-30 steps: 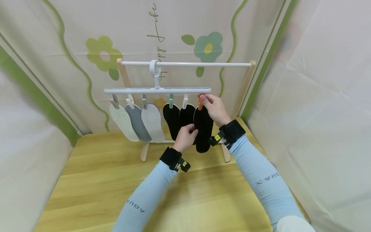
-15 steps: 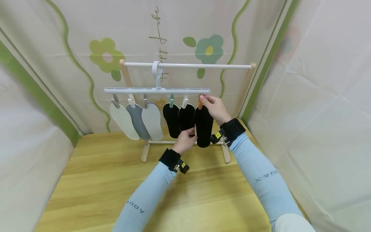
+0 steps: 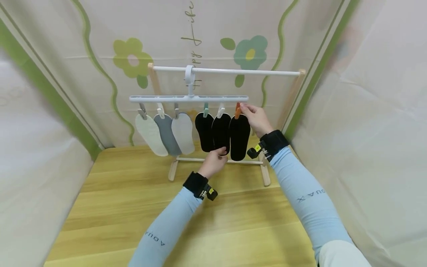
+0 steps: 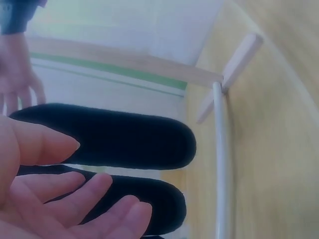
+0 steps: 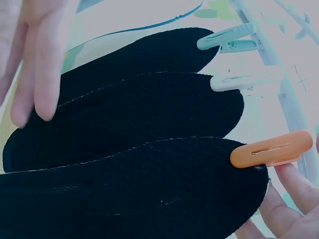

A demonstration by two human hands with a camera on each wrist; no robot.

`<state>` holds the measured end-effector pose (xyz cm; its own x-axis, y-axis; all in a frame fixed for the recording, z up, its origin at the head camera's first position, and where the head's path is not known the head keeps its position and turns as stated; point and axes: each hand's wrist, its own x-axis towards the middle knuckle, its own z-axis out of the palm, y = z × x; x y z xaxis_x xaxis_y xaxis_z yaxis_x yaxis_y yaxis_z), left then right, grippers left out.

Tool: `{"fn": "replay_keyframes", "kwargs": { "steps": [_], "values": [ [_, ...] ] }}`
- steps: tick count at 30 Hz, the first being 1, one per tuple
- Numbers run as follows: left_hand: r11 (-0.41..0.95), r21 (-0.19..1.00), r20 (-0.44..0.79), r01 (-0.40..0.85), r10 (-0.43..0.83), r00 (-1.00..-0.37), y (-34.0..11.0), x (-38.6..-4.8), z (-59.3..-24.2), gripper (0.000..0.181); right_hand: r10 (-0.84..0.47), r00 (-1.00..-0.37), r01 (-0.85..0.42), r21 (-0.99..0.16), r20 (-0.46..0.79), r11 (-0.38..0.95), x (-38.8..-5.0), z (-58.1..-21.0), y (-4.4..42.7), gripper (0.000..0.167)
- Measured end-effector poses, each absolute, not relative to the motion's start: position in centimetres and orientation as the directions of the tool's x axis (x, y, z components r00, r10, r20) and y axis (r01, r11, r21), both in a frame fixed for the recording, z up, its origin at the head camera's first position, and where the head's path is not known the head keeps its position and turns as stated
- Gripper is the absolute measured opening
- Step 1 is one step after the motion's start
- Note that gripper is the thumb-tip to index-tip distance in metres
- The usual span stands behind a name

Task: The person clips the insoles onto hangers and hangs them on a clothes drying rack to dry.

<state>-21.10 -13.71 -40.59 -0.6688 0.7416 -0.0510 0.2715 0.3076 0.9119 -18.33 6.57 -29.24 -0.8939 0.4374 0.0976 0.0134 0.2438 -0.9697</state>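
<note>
Three black insoles hang in a row from a light-grey clip hanger (image 3: 213,99). An orange clip (image 5: 271,149) bites the heel of the rightmost black insole (image 3: 239,142). Beside that clip is my right hand (image 3: 257,119), its fingers loosened; in the right wrist view they lie behind the insole's end and by the clip's edge. My left hand (image 3: 213,163) hovers at the lower end of the middle black insole (image 3: 220,131), thumb and fingers apart and relaxed in the left wrist view. A white clip (image 5: 244,79) and a teal clip (image 5: 229,39) hold the other two.
Left on the hanger, a pale insole (image 3: 151,135), a grey insole (image 3: 168,135) and a white insole (image 3: 183,134) hang from clips. The hanger hooks over the rack's white bar (image 3: 260,71). Rack feet stand on the wooden table (image 3: 116,207); curtains surround it.
My right thumb has come off the orange clip, and the hand has shifted slightly right. My left hand has let go of the rightmost insole, which now hangs straight. The view has tilted.
</note>
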Motion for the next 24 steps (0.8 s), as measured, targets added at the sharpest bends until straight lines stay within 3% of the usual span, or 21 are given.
{"fn": "replay_keyframes", "kwargs": {
  "steps": [6, 24],
  "values": [
    [0.314, 0.914, -0.06, 0.257, 0.731, -0.68, -15.0, -20.7, -40.7, 0.052, 0.459, -0.887, 0.076, -0.966, 0.048, 0.248, -19.0, -29.5, 7.2, 0.06],
    [0.253, 0.934, 0.014, 0.251, 0.678, -0.735, -19.6, -22.0, -41.9, 0.048, 0.474, -0.88, 0.082, -0.967, 0.043, 0.24, -20.8, -29.7, 8.0, 0.058]
  ]
}}
